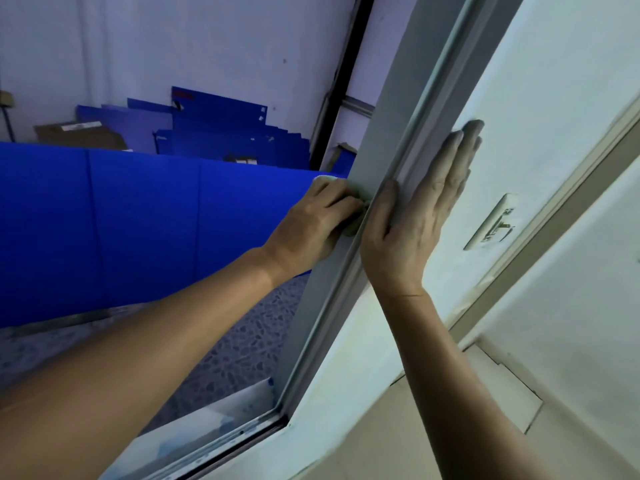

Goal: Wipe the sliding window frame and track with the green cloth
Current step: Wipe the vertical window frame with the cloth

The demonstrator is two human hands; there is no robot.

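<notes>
Outside, blue panels [156,216]; left hand [311,226] fingers round green cloth [356,223], right hand [415,216] flat.

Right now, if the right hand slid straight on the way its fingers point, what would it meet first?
Nothing close: the right hand lies flat on the pane, fingers pointing up along the frame. The glass ahead looks free to the picture's top edge; the latch sits off to the side.

Dim, bluish-tinted light; the white wall [554,81] is brightest. Soft overall, straight lines bending near the edges.
</notes>
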